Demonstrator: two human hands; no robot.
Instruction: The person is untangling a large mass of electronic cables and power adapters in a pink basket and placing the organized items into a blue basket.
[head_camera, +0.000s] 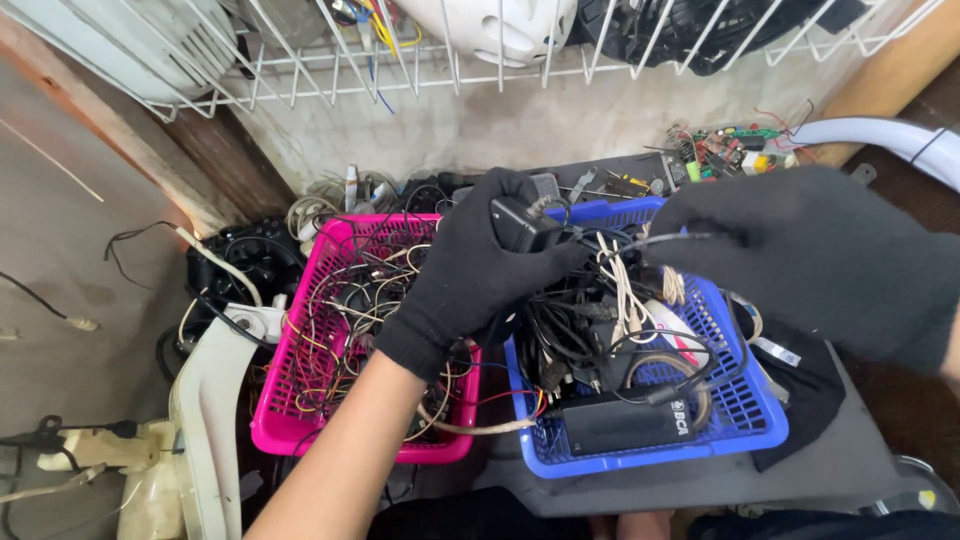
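Both my hands wear black knit gloves. My left hand (470, 270) is closed on a small black power adapter (525, 226), held above the gap between a pink plastic basket (290, 400) and a blue plastic basket (750, 400). My right hand (810, 250) hovers over the blue basket and pinches the adapter's thin black cord (655, 240) between its fingertips. The pink basket is full of tangled thin wires. Black and white cables lie in the blue basket, along with a flat black adapter brick (625, 420).
A white wire rack (500, 70) hangs overhead with fan parts on it. Loose electronics and a circuit board (725, 150) lie behind the baskets. White plastic fan parts (205, 400) stand at the left. A white tube (890, 140) runs at the right.
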